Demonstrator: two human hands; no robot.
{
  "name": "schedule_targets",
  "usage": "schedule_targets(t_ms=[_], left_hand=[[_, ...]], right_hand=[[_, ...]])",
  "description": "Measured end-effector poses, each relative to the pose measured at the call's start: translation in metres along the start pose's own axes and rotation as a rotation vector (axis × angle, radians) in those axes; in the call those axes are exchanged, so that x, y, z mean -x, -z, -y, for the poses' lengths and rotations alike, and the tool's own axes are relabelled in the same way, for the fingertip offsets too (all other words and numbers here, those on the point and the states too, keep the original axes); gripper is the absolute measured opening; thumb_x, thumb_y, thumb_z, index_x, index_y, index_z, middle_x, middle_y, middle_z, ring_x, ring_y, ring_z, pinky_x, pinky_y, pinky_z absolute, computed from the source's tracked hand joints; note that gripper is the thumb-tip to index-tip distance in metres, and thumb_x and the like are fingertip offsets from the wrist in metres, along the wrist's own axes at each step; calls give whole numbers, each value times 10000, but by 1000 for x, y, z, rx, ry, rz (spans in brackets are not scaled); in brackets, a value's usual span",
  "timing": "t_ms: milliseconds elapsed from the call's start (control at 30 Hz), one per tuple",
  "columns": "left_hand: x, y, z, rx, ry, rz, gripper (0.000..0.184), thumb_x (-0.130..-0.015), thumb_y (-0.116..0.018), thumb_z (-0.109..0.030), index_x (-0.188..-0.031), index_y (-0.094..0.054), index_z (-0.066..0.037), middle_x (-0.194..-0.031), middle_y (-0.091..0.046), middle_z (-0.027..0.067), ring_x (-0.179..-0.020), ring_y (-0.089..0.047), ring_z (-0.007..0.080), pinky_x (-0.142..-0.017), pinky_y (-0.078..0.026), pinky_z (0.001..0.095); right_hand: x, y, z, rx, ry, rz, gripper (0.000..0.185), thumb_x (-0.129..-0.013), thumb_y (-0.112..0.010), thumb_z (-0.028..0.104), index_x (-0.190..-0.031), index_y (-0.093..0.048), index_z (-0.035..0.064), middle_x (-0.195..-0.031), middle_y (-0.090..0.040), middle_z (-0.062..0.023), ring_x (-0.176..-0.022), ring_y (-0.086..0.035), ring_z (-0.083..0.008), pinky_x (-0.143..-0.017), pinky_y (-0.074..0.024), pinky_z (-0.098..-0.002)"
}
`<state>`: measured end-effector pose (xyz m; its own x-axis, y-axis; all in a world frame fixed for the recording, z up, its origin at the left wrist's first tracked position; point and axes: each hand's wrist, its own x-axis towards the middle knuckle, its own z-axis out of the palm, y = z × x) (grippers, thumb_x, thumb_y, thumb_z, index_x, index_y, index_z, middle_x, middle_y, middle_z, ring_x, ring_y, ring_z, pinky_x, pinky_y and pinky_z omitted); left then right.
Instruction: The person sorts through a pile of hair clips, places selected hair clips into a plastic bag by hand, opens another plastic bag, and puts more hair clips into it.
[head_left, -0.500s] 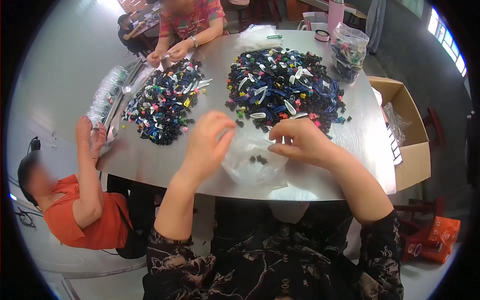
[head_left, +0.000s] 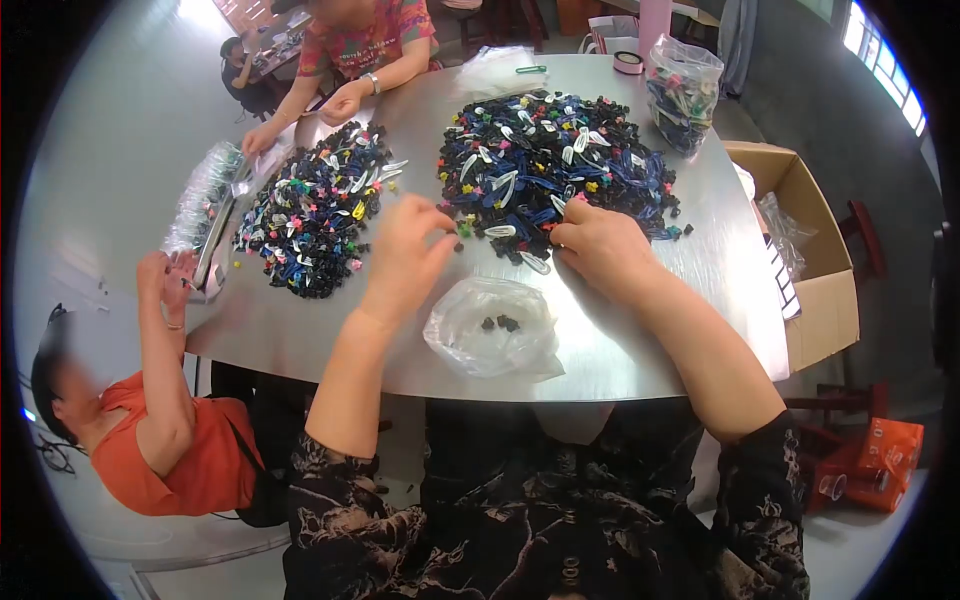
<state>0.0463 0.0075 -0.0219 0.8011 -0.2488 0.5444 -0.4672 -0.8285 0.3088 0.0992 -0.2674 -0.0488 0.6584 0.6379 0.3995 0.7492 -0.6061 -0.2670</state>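
Note:
A large heap of hair clips (head_left: 500, 190), with black, white, blue and coloured pieces mixed together, lies on the metal table. My right hand (head_left: 610, 255) is at the near edge of this heap, its fingertips pinched on something too small to make out. Left of it, my left hand (head_left: 405, 255) hovers above the table, fingers curled, with a gap between thumb and forefinger and nothing visible in them. Between my forearms sits an open clear plastic bag (head_left: 455, 345), with several small black claw clips (head_left: 505, 323) inside.
A second heap of clips (head_left: 310, 225) lies to the left, where two other people work. A filled clear bag (head_left: 685, 95), a tape roll (head_left: 628, 63) and flat plastic bags (head_left: 495, 70) stand or lie at the back. A cardboard box (head_left: 820, 260) is beyond the right edge.
Both hands have moved away from above the plastic bag, my right hand onto the heap's edge and my left slightly up and left. The person across has reached a hand leftward.

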Motion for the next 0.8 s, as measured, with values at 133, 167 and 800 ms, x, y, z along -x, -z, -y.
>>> schedule_targets(t_ms=[133, 167, 800], left_hand=[[1, 48, -65, 43, -34, -61, 174, -750, -774, -97, -872, -665, -36, -982, -596, 109, -981, -576, 312, -858, -467, 399], [6, 50, -75, 49, -91, -53, 190, -745, -784, -106, -874, -663, -35, -996, -601, 113, -984, -577, 310, -861, -466, 399], [7, -33, 22, 83, 172, 81, 119, -838, -655, -59, -954, -674, -41, -913, -648, 120, -846, -647, 315, -750, -522, 390]], right_hand=[[-1, 1, -3, 35, -57, -32, 109, -825, -704, 157, -915, -704, 95, -906, -589, -75, -824, -645, -295, -717, -535, -408], [0, 1, -4, 35, -57, -34, 109, -825, -704, 157, -915, -704, 95, -906, -589, -75, -824, -645, -295, -717, -535, -408], [-10, -7, 2, 109, 184, -97, 61, -803, -592, 124, -827, -647, 113, -899, -559, -75, -947, -571, -254, -850, -441, -377]])
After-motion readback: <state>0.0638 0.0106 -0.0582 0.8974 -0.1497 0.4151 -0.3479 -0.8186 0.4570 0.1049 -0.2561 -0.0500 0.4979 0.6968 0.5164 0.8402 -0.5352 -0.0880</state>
